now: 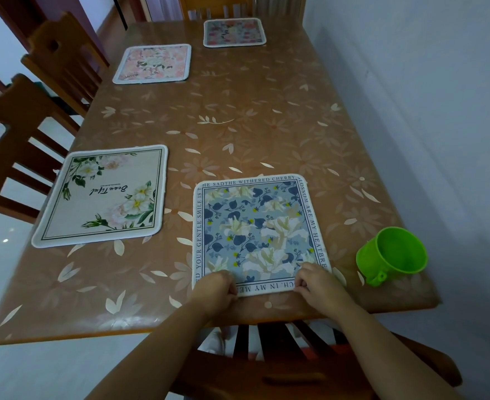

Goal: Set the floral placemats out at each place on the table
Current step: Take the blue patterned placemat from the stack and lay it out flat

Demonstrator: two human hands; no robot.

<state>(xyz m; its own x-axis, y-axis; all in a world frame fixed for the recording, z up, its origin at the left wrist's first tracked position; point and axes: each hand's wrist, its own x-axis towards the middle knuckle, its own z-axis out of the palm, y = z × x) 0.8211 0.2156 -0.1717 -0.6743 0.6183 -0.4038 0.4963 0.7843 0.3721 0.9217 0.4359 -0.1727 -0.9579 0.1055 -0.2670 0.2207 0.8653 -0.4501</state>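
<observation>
The table (pixel 266 125) held a green cup (pixel 392 256); left of it lay a blue placemat (pixel 255 232) and cream placemat (pixel 108 197), beyond it a pink placemat (pixel 154 63) and reddish placemat (pixel 234 32).

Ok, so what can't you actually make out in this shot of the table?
- Head view: parts of the near edge and border lettering of the blue placemat, covered by the left hand and right hand.
- Head view: print on the far placemat, too small and blurred.
- Head view: the left-side chairs, cut off by the frame edge.

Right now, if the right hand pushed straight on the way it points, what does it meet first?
The right hand would slide across the blue placemat its fingers pinch. Beyond lies bare table, perhaps a corner of the cream placemat, though depth is unclear.
</observation>
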